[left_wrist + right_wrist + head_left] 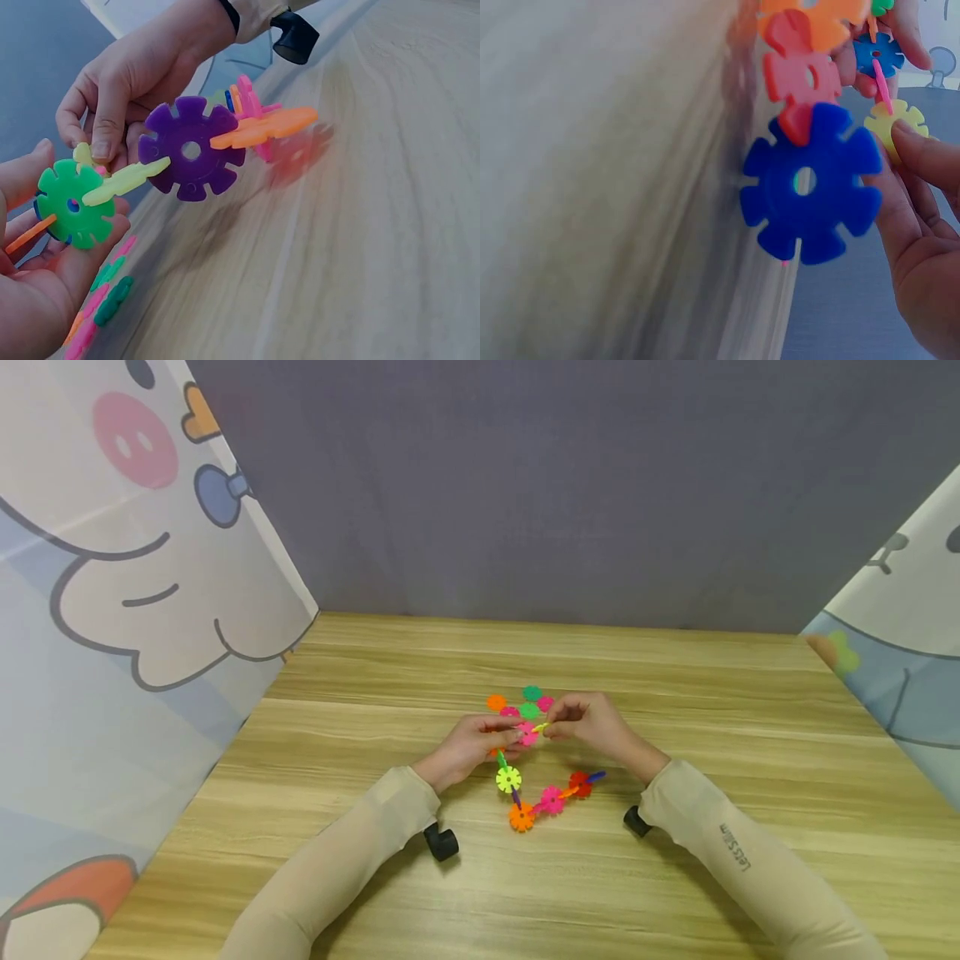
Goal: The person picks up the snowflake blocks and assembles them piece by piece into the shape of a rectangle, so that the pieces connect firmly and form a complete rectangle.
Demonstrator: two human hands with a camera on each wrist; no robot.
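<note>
A chain of slotted plastic snowflake discs, among them a purple disc [191, 148], an orange disc [522, 817] and a blue disc [596, 777], curves down above the table. My left hand [472, 743] holds the chain near its upper end, fingers about a green disc [71, 206]. Between the two hands shows a pink disc [527, 733]. My right hand [592, 722] pinches a yellow disc [895, 127] between thumb and fingers, its edge meeting the pink disc. Part of the chain is hidden behind the left fingers.
Several loose discs lie just beyond the hands on the wooden table [360, 693], including a teal disc [532, 692] and an orange disc [497, 702]. A grey panel [555, 493] stands at the back, with cartoon-printed sheets [67, 635] at the sides.
</note>
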